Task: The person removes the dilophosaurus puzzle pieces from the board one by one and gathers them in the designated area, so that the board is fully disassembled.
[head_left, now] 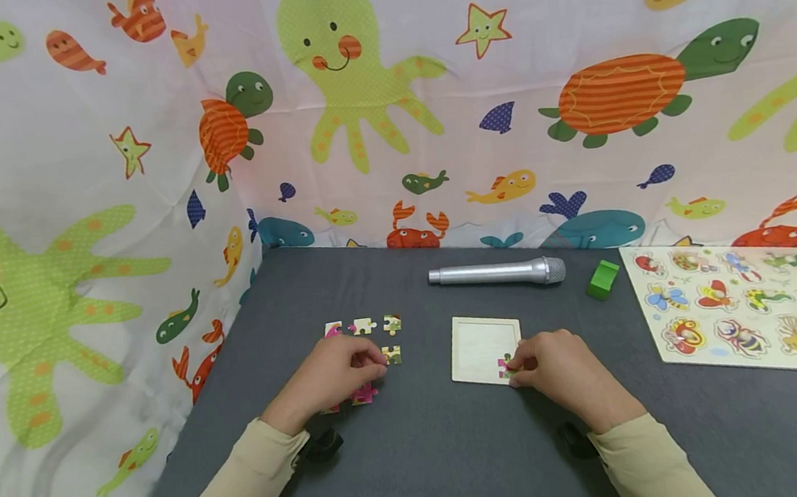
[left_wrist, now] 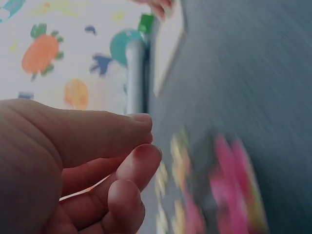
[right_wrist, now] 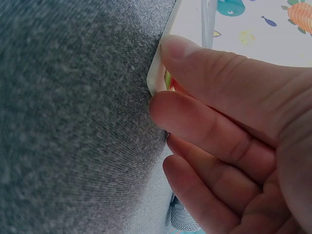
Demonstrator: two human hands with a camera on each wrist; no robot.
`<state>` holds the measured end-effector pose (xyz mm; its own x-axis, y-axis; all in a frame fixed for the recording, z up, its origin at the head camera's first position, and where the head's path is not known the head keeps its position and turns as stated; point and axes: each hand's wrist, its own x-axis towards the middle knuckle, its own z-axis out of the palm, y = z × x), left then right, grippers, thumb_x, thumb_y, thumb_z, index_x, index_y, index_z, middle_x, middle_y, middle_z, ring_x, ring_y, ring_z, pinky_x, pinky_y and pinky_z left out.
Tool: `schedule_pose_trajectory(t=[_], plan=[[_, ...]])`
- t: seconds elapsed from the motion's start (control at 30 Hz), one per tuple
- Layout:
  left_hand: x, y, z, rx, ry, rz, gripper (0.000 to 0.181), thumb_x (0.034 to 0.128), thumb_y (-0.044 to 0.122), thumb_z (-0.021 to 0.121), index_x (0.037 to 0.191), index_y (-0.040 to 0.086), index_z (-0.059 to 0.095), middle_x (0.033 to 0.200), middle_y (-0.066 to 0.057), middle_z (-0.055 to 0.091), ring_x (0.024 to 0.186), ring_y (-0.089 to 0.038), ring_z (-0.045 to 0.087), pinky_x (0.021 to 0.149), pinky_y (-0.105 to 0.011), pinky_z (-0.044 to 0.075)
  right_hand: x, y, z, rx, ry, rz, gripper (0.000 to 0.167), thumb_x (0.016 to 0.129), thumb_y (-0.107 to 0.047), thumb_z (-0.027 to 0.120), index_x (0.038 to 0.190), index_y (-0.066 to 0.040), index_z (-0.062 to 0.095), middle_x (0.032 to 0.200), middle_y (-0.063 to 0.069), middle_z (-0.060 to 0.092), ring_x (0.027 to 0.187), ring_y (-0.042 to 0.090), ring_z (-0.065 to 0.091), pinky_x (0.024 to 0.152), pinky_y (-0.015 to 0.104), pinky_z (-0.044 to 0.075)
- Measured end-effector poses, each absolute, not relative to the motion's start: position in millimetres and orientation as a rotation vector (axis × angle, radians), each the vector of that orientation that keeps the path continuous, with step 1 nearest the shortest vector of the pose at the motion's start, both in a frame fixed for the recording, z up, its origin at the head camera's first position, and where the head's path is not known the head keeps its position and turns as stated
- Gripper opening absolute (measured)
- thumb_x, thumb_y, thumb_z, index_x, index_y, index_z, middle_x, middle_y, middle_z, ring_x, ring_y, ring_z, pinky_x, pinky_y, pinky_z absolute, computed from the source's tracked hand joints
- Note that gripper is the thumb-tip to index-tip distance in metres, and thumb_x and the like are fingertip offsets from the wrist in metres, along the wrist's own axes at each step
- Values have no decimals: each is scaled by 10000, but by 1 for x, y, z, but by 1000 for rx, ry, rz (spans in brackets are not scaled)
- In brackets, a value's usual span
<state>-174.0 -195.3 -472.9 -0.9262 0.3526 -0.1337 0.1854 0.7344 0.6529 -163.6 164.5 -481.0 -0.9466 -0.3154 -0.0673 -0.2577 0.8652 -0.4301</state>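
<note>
My left hand (head_left: 347,365) hovers over a group of jigsaw pieces (head_left: 364,395) and partly hides them. Its thumb and fingertips, loosely bent, come close together with nothing visible between them in the left wrist view. A light wooden puzzle tray (head_left: 476,327) lies right of the pieces. At its near right corner, my right hand (head_left: 564,365) holds the edge between thumb and index finger. One pink and green puzzle piece (head_left: 504,365) sits in that corner, partly covered by the fingertips. Those pieces below my left hand (left_wrist: 117,170) look blurred in its wrist view.
Behind the tray lies a silver microphone (head_left: 492,273), with a green block (head_left: 602,280) to its right. A board of insect pictures (head_left: 747,305) covers the right side of the grey table (head_left: 421,465). Printed curtains (head_left: 371,122) hang along the back and left.
</note>
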Motion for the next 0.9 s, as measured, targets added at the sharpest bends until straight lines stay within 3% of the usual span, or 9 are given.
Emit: schedule_pose_trajectory(t=[0.27, 0.43, 0.6, 0.9], plan=[[-195, -98, -466, 752, 2612, 932, 110, 982, 206, 802, 1077, 157, 829, 841, 112, 707, 729, -67, 611, 682, -250, 511, -163, 168, -481, -422, 2907, -696, 115, 838, -174, 932, 889, -184, 830, 752, -75, 710, 702, 111, 563, 675, 327, 463], [-203, -54, -479, 847, 2605, 850, 165, 941, 206, 829, 1094, 145, 818, 835, 114, 693, 736, -20, 594, 699, -198, 489, -163, 166, -482, -417, 2917, -739, 321, 821, -186, 947, 812, -181, 626, 655, -68, 546, 630, 133, 500, 610, 309, 385], [-208, -35, -491, 831, 2585, 860, 206, 923, 203, 843, 1117, 145, 811, 835, 96, 680, 725, -24, 575, 679, -191, 468, -162, 168, -482, -454, 2919, -758, 427, 809, -167, 947, 734, -181, 526, 626, -61, 474, 610, 126, 484, 598, 299, 352], [-211, -27, -492, 830, 2552, 850, 256, 923, 203, 848, 1169, 146, 806, 828, 80, 669, 722, -42, 578, 656, -206, 462, -161, 176, -481, -515, 2886, -795, 415, 808, -119, 919, 716, -209, 525, 621, -92, 440, 615, 96, 474, 600, 280, 338]])
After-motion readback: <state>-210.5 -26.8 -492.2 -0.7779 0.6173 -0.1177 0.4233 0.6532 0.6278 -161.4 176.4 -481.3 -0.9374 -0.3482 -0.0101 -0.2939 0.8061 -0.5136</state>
